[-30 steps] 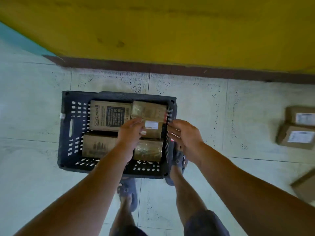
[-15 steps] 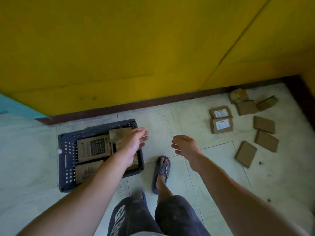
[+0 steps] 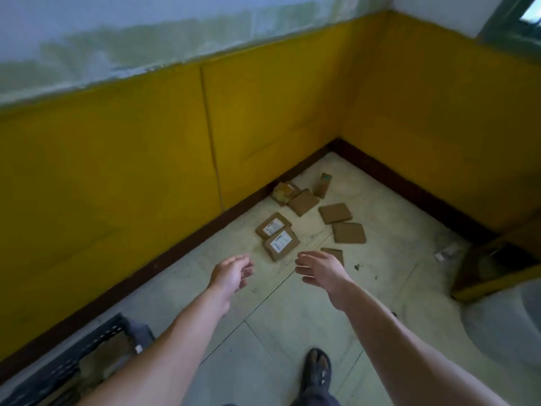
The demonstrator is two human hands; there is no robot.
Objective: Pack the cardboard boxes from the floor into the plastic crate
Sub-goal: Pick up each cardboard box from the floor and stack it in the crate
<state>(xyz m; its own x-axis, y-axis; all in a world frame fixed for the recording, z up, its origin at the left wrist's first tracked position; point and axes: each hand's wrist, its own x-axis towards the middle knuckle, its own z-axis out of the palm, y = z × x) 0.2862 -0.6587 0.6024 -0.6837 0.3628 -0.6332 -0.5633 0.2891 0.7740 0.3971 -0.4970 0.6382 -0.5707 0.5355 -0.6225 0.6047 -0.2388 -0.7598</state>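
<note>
Several flat cardboard boxes lie scattered on the tiled floor near the room's corner. The nearest is a box with a white label [image 3: 281, 244], and a second labelled box [image 3: 272, 226] lies just behind it. Plain boxes [image 3: 349, 232] [image 3: 334, 213] lie further right. My left hand [image 3: 232, 272] and my right hand [image 3: 319, 268] reach forward in the air, fingers relaxed and empty, short of the boxes. The dark plastic crate [image 3: 87, 345] shows at the bottom left corner, partly hidden by my left forearm, with cardboard inside.
Yellow walls with a dark skirting [image 3: 181, 253] meet in a corner behind the boxes. A yellow wooden piece of furniture [image 3: 494, 268] stands at the right, with a white rounded object [image 3: 503, 326] below it. My sandalled foot [image 3: 317, 366] is on the tiles.
The view swung right from the crate toward the corner. Both hands left the crate and now reach empty toward the boxes on the floor, which appear closer.
</note>
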